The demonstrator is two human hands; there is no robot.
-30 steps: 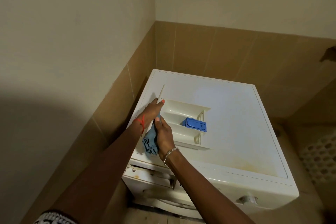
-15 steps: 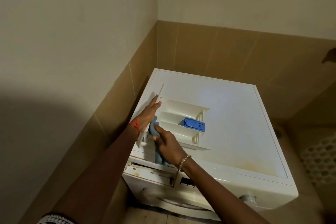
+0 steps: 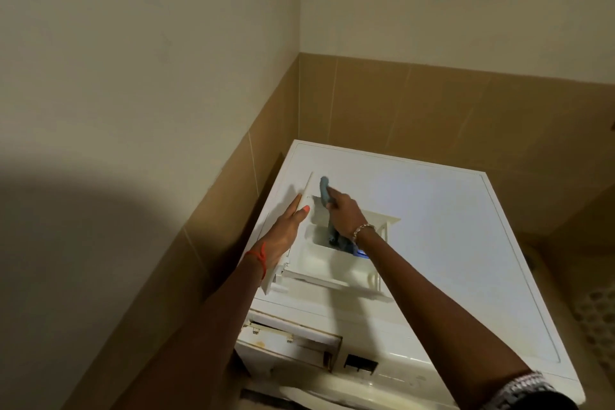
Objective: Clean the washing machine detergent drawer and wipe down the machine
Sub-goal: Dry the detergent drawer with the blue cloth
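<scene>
While left hand flat against drawer, right hand tight round cloth.

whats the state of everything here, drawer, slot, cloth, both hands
detergent drawer, out of its slot, lying on top of the washing machine
drawer slot, open, no drawer in it
blue cloth, bunched, pushed into the drawer's far end
right hand, grips the blue cloth
left hand, fingers straight, laid against the drawer's left side
blue insert, in the drawer, mostly hidden by the right arm
</scene>
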